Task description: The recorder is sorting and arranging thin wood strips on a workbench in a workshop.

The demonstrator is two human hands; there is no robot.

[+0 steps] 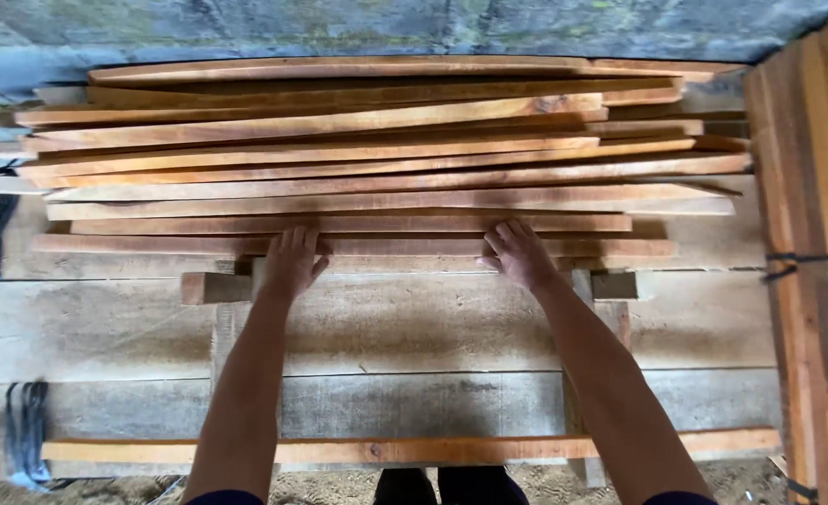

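Head view: the left hand (292, 260) and right hand (519, 252) lie flat, fingers spread open, gripping nothing, on the nearest wood strip (353, 246) of a stack. Under both palms, the strip's long axis runs left to right.

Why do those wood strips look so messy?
The strips in the pile are not lined up: they lie at slightly different angles, their ends stick out unevenly on both sides, and several taper to thin points. Both hands, left and right, rest on the nearest strips. One strip lies alone, nearer.
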